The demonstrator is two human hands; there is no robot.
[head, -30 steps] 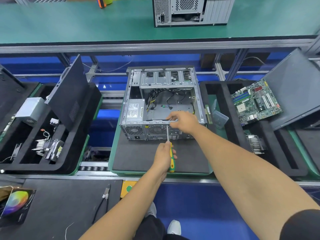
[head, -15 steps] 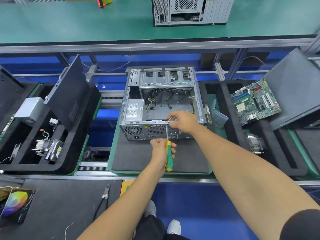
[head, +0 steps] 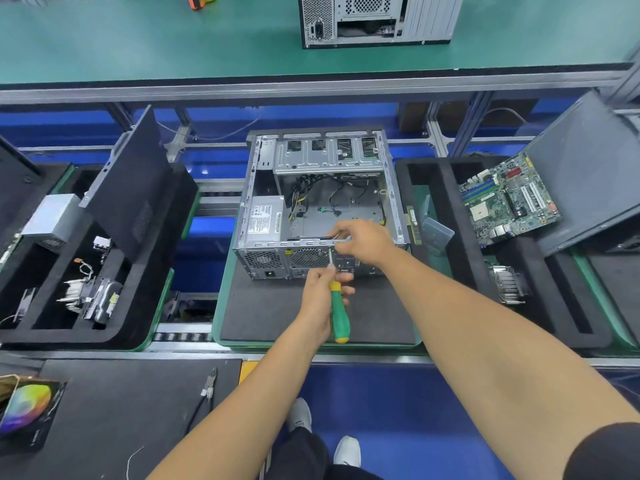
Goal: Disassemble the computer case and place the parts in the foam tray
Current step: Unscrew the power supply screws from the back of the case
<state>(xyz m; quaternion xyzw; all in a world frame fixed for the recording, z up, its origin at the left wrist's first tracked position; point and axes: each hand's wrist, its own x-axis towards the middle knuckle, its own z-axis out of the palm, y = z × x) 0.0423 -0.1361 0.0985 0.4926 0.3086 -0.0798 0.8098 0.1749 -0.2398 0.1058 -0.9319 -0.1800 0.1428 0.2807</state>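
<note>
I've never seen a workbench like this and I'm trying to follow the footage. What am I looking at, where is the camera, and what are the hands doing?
The camera sits on the person's head and looks down at their own two arms, so there is no machine here, only bare hands. In the middle an open computer case lies on a dark mat, with its power supply and cables inside. The left hand holds a green screwdriver with its tip up against the case's near edge. The right hand pinches a part on that same edge; what it is I cannot tell. On the right a black foam tray holds a motherboard and a heatsink. A second tray on the left holds other removed parts. Another case stands on the green shelf behind.
</note>
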